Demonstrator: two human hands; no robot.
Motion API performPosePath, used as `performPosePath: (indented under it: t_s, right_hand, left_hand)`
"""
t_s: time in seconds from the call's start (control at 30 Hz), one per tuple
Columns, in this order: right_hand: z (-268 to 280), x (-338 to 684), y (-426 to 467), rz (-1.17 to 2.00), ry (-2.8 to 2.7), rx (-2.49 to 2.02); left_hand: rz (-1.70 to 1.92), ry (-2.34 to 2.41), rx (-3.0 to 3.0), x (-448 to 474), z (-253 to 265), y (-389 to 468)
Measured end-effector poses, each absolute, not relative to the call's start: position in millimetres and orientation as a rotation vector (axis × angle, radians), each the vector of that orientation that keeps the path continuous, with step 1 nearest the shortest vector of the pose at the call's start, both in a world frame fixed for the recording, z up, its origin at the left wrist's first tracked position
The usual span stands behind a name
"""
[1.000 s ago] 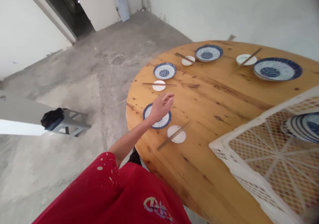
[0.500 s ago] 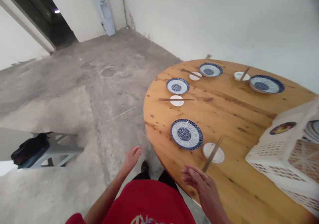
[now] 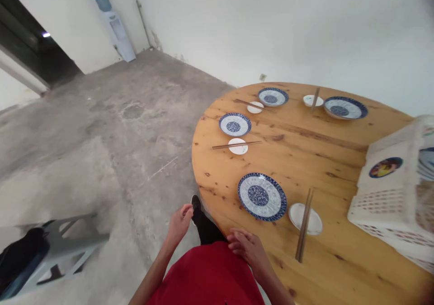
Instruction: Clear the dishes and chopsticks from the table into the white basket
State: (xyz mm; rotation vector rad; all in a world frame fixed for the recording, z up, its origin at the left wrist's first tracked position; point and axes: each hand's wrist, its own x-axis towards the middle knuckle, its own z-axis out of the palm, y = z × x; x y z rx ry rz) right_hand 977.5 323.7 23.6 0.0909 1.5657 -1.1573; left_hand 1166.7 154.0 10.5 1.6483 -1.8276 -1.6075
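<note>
Grey concrete floor (image 3: pixel 159 119) and a white wall (image 3: pixel 237 33) surround a rounded wooden table (image 3: pixel 298 164) from where I stand. By its near edge, the person's right hand (image 3: pixel 247 248) hangs with fingers half bent and slightly apart; whether it touches the wood I can't tell. Over on the floor side, the left hand (image 3: pixel 181 223) is loosely curled.

Take the nearest plate (image 3: pixel 262 196), blue-rimmed, as the clock's centre, twelve pointing away from the person. Right sits between six and seven, left between eight and nine. At four, just beside the plate, lies a white saucer (image 3: pixel 313 221) with chopsticks (image 3: pixel 304 228) across it. Three more plates sit farther off: a second plate (image 3: pixel 235 124) at eleven, a third plate (image 3: pixel 273 97) near twelve, a fourth plate (image 3: pixel 346 108) between one and two, each with its own saucer and chopsticks. At three stands a white plastic crate (image 3: pixel 389 185). Well away, a water dispenser (image 3: pixel 120 35) leans into view between ten and eleven.
</note>
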Motion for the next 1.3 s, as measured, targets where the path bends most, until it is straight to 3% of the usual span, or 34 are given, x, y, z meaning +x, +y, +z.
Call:
performPosePath:
  t_s: [0.23, 0.4, 0.63, 0.8, 1.3]
  right_hand:
    - [24.8, 974.3, 221.8, -1.31, 1.474, 0.117]
    - [23.7, 969.9, 150.8, -1.371, 1.436, 0.125]
    - [53.4, 966.1, 71.7, -1.343, 1.379, 0.058]
    - [57.1, 960.5, 16.3, -1.44, 1.392, 0.074]
    - [49.6, 967.9, -188.7, -1.701, 1.456, 0.413]
  left_hand:
    - [-1.599, -2.09, 1.289, 1099.2, 45.8, 43.9]
    - [-1.61, -2.193, 1.391, 1104.2, 37.5, -27.5]
    - [-1.599, -1.918, 1.812, 1159.9, 17.1, -89.7]
    - [-1.755, -1.779, 1.793, 1156.0, 10.8, -141.2]
    - [-1.689, -2.412, 1.376, 1070.3, -6.4, -401.3]
